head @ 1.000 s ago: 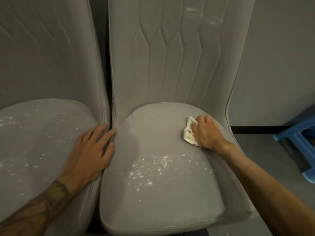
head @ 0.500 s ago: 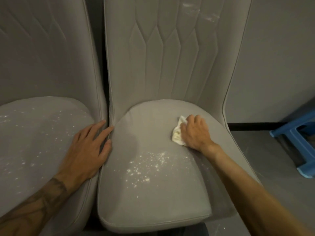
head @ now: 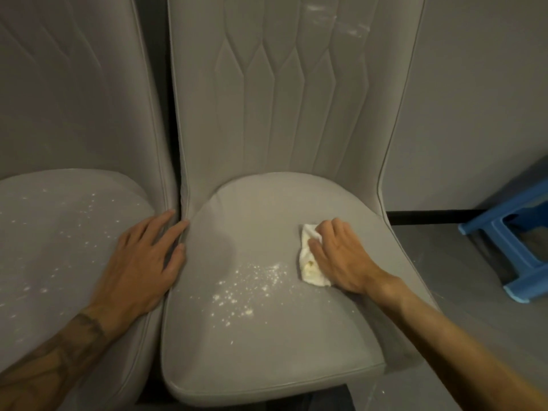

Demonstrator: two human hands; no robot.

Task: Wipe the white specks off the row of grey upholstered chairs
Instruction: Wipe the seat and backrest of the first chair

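Two grey upholstered chairs stand side by side. The right chair (head: 267, 360) has a patch of white specks (head: 249, 286) in the middle of its seat. My right hand (head: 341, 259) presses a crumpled white cloth (head: 308, 262) onto that seat, just right of the specks, with its fingers curled over the cloth. The left chair (head: 44, 247) carries scattered white specks across its seat. My left hand (head: 142, 265) lies flat with spread fingers on the left chair's right edge, fingertips at the gap between the chairs.
A grey wall rises behind and to the right of the chairs. A blue plastic stool (head: 510, 241) stands on the grey floor at the far right. White smears (head: 335, 19) mark the top of the right chair's backrest.
My right hand has slid the cloth leftward and toward me across the right seat, closer to the specks. My left hand has stayed in place.
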